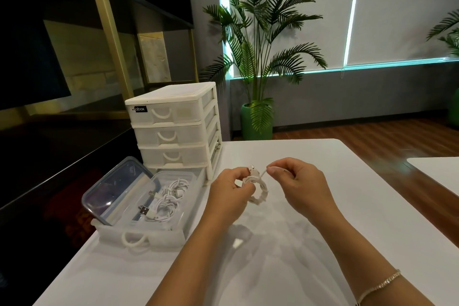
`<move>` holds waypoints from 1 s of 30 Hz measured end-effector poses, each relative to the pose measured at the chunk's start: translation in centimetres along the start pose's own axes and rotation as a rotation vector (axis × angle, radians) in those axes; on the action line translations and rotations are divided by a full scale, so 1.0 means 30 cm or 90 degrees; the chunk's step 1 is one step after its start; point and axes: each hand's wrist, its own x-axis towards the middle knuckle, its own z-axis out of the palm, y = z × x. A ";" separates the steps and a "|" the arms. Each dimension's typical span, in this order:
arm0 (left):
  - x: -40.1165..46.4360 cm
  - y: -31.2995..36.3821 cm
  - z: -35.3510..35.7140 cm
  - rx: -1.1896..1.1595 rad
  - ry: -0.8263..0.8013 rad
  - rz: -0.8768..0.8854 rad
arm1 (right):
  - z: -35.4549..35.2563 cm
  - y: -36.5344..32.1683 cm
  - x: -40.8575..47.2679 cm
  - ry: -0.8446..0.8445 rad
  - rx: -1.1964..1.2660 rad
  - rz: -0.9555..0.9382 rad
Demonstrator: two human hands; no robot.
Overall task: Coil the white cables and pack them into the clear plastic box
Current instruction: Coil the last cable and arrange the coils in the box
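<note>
A coiled white cable (260, 193) hangs between my two hands above the white table (323, 206). My left hand (229, 194) grips the coil's left side, with a connector end sticking up above its fingers. My right hand (298, 186) pinches the cable's loose end just right of the coil's top. To the left, a clear plastic box (191, 181) holds several coiled white cables (166, 200) with USB plugs showing. The box sits inside a pulled-out translucent drawer (141, 236).
The box's clear lid (116, 189) with a blue seal leans in the drawer's left side. A white three-drawer organiser (173, 129) stands behind it at the table's left edge. A potted palm (258, 62) stands on the floor beyond the table.
</note>
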 end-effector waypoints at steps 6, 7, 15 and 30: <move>-0.003 0.004 -0.006 -0.151 -0.070 -0.047 | 0.011 0.010 0.001 -0.025 0.055 0.050; -0.003 0.002 -0.004 -0.172 -0.072 -0.053 | 0.012 0.012 0.001 -0.029 0.056 0.056; -0.016 0.037 0.000 -0.270 0.000 -0.008 | 0.012 0.020 0.001 -0.080 0.094 0.073; -0.010 0.019 0.015 -0.179 0.148 -0.006 | 0.034 -0.010 -0.023 -0.096 0.000 -0.045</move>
